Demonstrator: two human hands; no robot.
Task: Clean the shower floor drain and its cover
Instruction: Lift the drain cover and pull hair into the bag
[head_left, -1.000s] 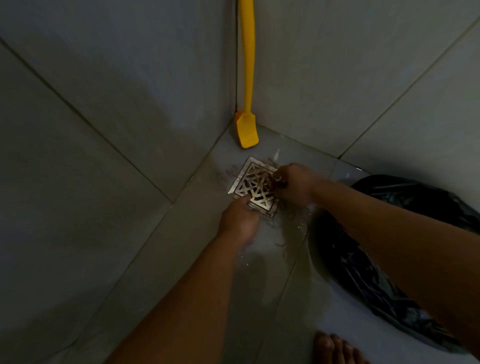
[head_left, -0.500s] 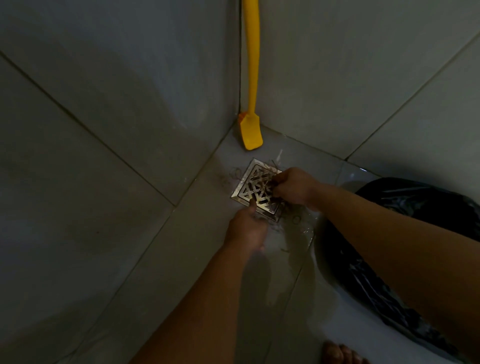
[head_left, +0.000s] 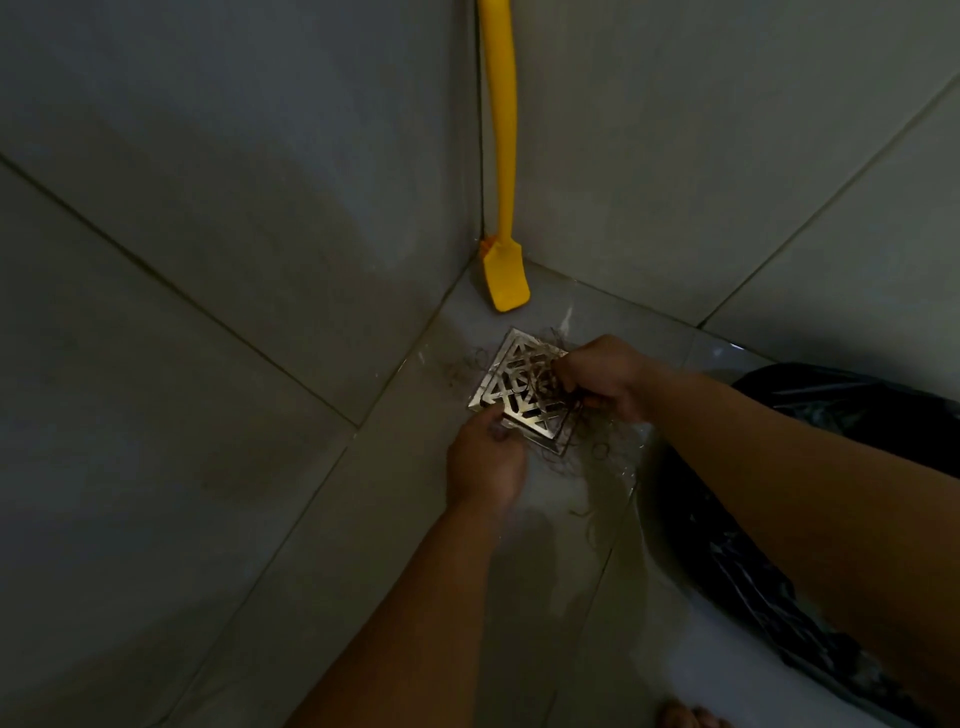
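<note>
Wet floor: one drain cover, two hands, left hand, right hand.

I see: square metal drain cover, tangled with hair; left hand gripping its near edge; right hand pinching hair; yellow brush in corner; black bag alongside.

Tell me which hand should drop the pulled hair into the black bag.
Right. The right hand already pinches the hair clump over the drain cover, and the black bag lies on its side. The left hand is at the cover's near edge, farther from the bag.
</note>
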